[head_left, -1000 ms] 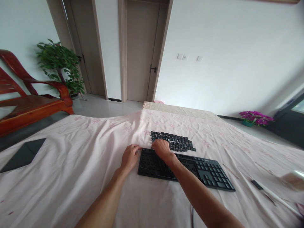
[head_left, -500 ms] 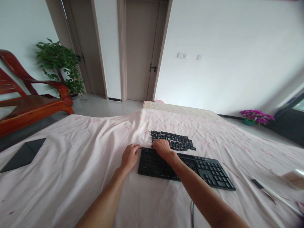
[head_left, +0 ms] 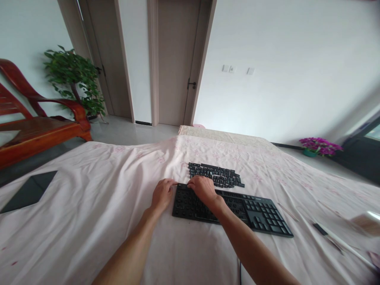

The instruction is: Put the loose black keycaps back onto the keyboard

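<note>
A black keyboard [head_left: 202, 213] lies on the pink-flowered cloth, its left and middle parts stripped of most keycaps while the right part has keys on. My left hand [head_left: 163, 194] is closed at the keyboard's top left corner, fingertips against the edge. Over the top row, just right of that corner, my right hand [head_left: 203, 189] has its fingers pressed together and down on the keyboard; whatever they pinch is hidden. Behind the keyboard, loose black keycaps [head_left: 222, 172] are laid out in rows, partly covered by my right hand.
A dark tablet-like slab [head_left: 29, 190] lies at the left. To the right are a thin stick [head_left: 287, 211], a brush with a black part [head_left: 320, 228] and a clear container [head_left: 368, 222]. A cable [head_left: 240, 271] runs toward me. A wooden chair [head_left: 65, 132] stands beyond the left edge.
My right hand has moved slightly left and toward me, from the near edge of the loose keycaps to the keyboard's top row. My left hand stays at the corner.
</note>
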